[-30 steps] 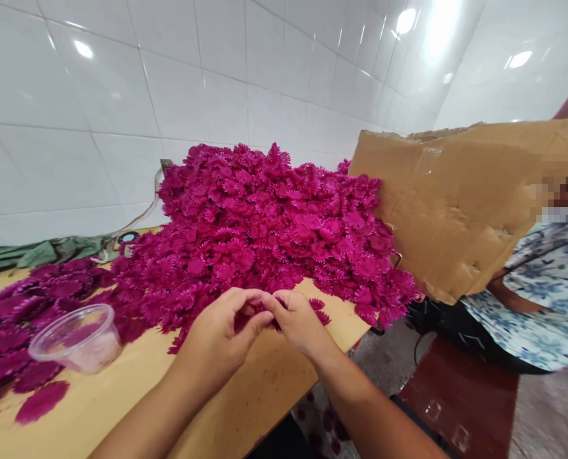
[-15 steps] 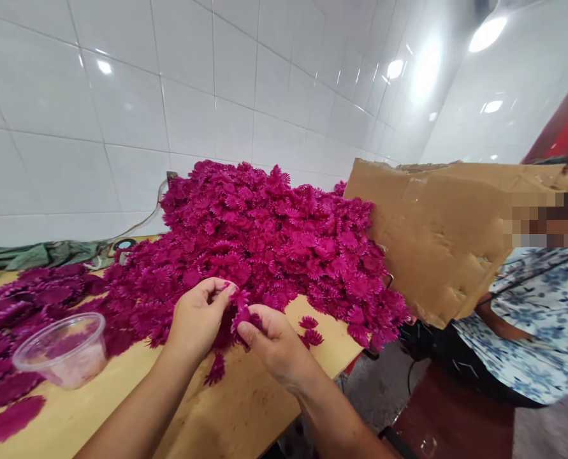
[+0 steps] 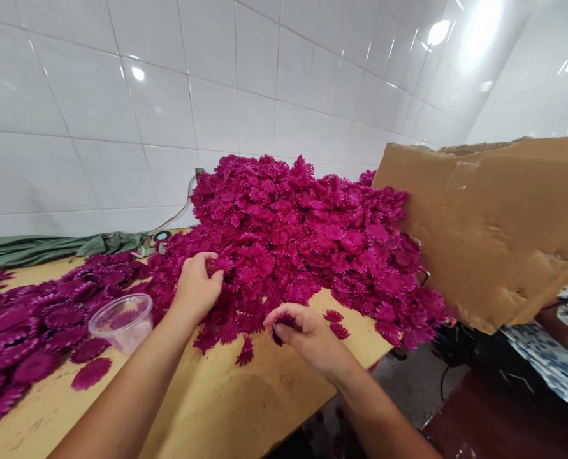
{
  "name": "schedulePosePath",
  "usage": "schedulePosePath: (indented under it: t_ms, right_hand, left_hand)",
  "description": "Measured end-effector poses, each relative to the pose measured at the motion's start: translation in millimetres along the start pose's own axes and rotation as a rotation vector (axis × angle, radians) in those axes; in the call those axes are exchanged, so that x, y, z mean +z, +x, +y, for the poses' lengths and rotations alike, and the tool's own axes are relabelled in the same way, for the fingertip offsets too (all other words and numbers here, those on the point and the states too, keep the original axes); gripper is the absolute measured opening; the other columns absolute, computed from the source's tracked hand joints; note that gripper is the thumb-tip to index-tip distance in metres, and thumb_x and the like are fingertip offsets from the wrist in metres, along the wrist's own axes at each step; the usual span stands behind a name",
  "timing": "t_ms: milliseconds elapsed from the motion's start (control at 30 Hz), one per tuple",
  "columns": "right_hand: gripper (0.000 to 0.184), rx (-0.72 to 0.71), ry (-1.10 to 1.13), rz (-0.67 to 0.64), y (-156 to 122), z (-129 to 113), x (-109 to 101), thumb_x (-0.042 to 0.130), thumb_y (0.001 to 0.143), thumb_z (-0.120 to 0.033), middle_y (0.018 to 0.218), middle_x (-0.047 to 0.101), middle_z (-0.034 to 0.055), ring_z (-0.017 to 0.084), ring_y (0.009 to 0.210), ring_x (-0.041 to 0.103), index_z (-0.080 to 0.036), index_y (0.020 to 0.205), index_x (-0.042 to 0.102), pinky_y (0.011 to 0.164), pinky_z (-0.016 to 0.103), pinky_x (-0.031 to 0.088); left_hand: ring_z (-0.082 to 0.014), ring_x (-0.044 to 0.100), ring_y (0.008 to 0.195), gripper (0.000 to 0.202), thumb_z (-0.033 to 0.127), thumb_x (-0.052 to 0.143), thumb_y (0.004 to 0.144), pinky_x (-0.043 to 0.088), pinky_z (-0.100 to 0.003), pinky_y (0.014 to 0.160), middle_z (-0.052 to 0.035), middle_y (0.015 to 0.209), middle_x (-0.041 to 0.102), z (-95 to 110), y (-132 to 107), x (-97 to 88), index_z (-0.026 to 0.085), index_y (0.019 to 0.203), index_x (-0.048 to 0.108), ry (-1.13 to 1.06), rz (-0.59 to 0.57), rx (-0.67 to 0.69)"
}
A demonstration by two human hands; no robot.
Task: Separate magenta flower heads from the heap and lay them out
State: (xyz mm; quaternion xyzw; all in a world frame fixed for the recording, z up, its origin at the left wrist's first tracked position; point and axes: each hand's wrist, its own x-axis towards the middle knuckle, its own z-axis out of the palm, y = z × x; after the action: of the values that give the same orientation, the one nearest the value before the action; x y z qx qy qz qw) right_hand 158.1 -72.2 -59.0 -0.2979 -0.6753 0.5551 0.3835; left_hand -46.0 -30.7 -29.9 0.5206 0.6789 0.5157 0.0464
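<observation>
Left hand (image 3: 196,285) reaches into the front slope of the big heap of magenta fabric flower heads (image 3: 303,236); its fingers (image 3: 215,278) curl and close on one frilled flower at the heap's edge, thumb on top. Right hand (image 3: 307,335) hovers just above the yellow-tan wooden tabletop (image 3: 245,408), fingers pinched on a small magenta flower piece (image 3: 284,320) held between thumb and forefinger.

Heap fills the back of the tabletop against the white tiled wall (image 3: 97,108). A single loose flower (image 3: 245,352) lies between the two hands; two more (image 3: 335,322) sit just beyond the right hand.

Step in hand, as judged: picking a fresh flower from the heap while the other piece waits in the right hand. Next move likely calls for lifting one flower clear without dragging its neighbours, then bringing both hands together.

Left of the arm: clear round plastic cup (image 3: 123,322), near flattened dark-magenta petal discs (image 3: 30,325). Torn brown cardboard sheet (image 3: 494,223) bounds the heap on the right.
</observation>
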Motion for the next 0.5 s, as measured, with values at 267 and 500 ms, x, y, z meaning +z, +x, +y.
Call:
schedulePosePath:
  t_ms: [267,500]
  right_hand:
    - [0.040,0.028,-0.203,0.217,25.3,11.8,-8.5,0.045,0.073,-0.051,0.048,0.032,-0.0050,0.007,0.046,0.029,-0.020,0.050,0.036,0.046,0.024,0.023]
    - [0.051,0.027,0.045,0.181,27.1,14.4,0.3,0.038,0.070,-0.068,0.048,0.035,-0.0050,0.008,0.045,0.030,-0.019,0.057,0.040,0.044,0.024,0.024]
  left_hand:
    - [-0.0207,0.060,0.084,0.026,0.034,0.048,0.074,0.046,-0.035,0.080,-0.0056,0.087,0.064,29.2,-50.3,-1.7,0.019,0.088,0.064,-0.068,-0.310,0.273]
    - [-0.0154,0.058,0.065,0.015,0.029,0.054,0.071,0.044,-0.027,0.063,-0.0009,0.068,0.064,42.4,-75.8,9.7,0.021,0.075,0.066,-0.199,-0.409,0.246]
